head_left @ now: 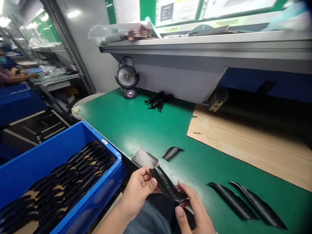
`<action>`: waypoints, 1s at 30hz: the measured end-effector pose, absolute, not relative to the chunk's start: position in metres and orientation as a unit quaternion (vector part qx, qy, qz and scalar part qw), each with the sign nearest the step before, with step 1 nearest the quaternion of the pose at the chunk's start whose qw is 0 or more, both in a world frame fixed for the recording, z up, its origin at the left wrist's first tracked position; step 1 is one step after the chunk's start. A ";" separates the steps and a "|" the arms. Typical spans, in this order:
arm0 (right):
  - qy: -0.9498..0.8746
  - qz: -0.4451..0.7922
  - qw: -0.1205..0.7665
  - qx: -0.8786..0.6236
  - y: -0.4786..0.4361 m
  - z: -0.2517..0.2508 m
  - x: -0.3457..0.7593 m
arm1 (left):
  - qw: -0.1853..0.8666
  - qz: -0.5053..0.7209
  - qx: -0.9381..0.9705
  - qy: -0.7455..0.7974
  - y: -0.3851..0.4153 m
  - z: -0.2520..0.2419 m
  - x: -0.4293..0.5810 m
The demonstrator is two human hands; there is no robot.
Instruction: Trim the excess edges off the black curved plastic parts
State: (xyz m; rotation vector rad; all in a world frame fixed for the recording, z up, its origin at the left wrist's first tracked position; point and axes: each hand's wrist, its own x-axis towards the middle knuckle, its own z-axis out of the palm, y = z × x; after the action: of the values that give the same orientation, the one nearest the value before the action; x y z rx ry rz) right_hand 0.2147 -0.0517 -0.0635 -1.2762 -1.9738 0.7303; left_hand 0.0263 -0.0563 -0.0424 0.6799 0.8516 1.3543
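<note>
Left hand (pixel 137 191) and right hand (pixel 192 211) both closed on one curved black ribbed strip (pixel 168 188), held just above the near edge of the green tabletop (pixel 136 126); left fingers pinch its upper end, right fingers its lower end. Two similar long black strips (pixel 246 201) lie flat on the tabletop to the right, side by side. A shorter black piece (pixel 172 152) lies just beyond the hands, beside a grey sheet (pixel 144 158). Blue bin (pixel 48 152) at left holds rows of like strips. Small desk fan (pixel 127 76) and a heap of black parts (pixel 158 100) stand far back. A co-worker's arm (pixel 20 77) shows at a distant bench.
</note>
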 end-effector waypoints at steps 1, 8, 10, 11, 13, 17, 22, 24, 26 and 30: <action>-0.775 0.278 0.323 -0.466 -0.047 -0.066 0.211 | 0.650 0.592 0.290 0.378 -0.059 -0.045 0.021; -0.854 0.224 0.281 -0.377 -0.025 -0.071 0.176 | 0.619 0.583 0.311 0.425 -0.057 -0.046 -0.012; -0.858 0.171 0.261 -0.407 -0.020 -0.074 0.170 | 0.516 0.572 0.378 0.513 -0.040 -0.047 -0.034; -0.865 0.135 0.240 -0.419 -0.016 -0.076 0.167 | 0.437 0.575 0.394 0.568 -0.028 -0.050 -0.046; -0.885 0.057 0.198 -0.418 -0.006 -0.078 0.161 | 0.320 0.606 0.357 0.635 -0.001 -0.059 -0.070; -0.896 -0.006 0.164 -0.414 0.015 -0.074 0.135 | 0.217 0.653 0.280 0.669 0.045 -0.079 -0.089; -0.897 -0.025 0.152 -0.415 0.008 -0.065 0.127 | 0.114 0.678 0.253 0.681 0.056 -0.089 -0.070; -0.893 -0.056 0.158 -0.417 -0.001 -0.063 0.129 | 0.093 0.682 0.246 0.683 0.052 -0.090 -0.067; -0.888 -0.089 0.146 -0.427 -0.006 -0.062 0.123 | 0.081 0.681 0.243 0.686 0.050 -0.091 -0.067; -0.899 -0.123 0.101 -0.407 -0.007 -0.060 0.109 | 0.065 0.678 0.234 0.693 0.050 -0.092 -0.069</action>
State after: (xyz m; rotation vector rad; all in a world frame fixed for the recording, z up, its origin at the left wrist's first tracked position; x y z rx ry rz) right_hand 0.1092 -0.0072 -0.0600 -1.2035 -2.6568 -0.3627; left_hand -0.0692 0.0504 -0.0915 0.7073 2.0931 2.0475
